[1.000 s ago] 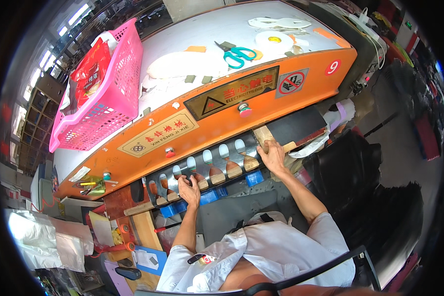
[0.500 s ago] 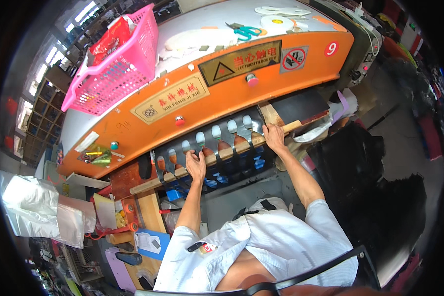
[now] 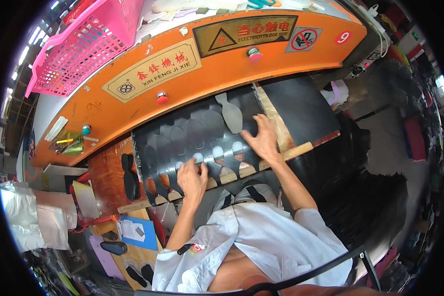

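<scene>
A black sheet [image 3: 158, 140] lies on the bench below the orange machine, with a row of sole-shaped cut-outs along its near edge. Fainter sole outlines show farther back on it. My left hand [image 3: 191, 180] rests on the sheet by the cut-outs, thumb apart from the fingers, with nothing seen in its grasp. Near the right side of the sheet is my right hand [image 3: 264, 140], thumb spread away from the fingers. Just beyond its thumb, a grey sole-shaped piece [image 3: 232, 116] lies on the sheet.
An orange machine beam [image 3: 177, 118] with red buttons spans the far side. On top stands a pink basket [image 3: 84, 54]. A wooden strip [image 3: 296, 150] edges the bench. Black sole pieces [image 3: 129, 177] lie at left; a dark board [image 3: 301, 106] sits at right.
More of the black sheet now shows, its cut-outs nearer me. My right hand has left the wooden strip and moved over the sheet. The grey sole-shaped piece has come into view.
</scene>
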### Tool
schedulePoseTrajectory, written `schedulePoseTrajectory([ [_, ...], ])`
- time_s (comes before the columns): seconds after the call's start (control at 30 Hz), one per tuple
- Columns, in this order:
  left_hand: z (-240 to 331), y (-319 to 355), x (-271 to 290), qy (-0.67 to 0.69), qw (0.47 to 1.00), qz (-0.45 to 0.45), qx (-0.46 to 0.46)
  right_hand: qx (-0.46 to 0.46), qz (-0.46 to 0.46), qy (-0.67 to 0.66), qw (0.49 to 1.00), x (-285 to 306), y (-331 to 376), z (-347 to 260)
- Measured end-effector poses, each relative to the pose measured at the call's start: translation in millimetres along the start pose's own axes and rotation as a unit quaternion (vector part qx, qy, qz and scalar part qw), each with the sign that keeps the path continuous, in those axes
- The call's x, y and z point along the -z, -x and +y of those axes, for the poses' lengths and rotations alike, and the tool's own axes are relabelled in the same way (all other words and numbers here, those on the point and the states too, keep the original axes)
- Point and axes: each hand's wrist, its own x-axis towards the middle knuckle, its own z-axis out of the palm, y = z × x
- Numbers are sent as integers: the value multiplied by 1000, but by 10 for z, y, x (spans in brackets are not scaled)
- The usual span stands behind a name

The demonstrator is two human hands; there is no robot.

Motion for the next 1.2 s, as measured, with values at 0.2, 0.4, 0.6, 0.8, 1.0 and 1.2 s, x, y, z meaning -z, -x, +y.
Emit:
schedulePoseTrajectory([
  [0.2,488,-591,-681,179,981,-58,-49,23,-64,16,998,-322,77,-372],
  [0.4,622,-284,-863,42,994,-78,-67,-234,-171,-358,887,62,171,3],
  [0.6,635,-252,-765,51,992,-106,-35,-110,-32,-163,980,461,104,163],
  [0.8,487,-211,-709,134,987,-90,-26,15,-33,51,998,155,334,75],
  [1.0,-126,601,-136,153,986,63,22,25,0,46,999,-10,185,184],
  [1.2,-384,858,-475,74,988,134,-7,-54,3,-36,998,-30,-287,191],
])
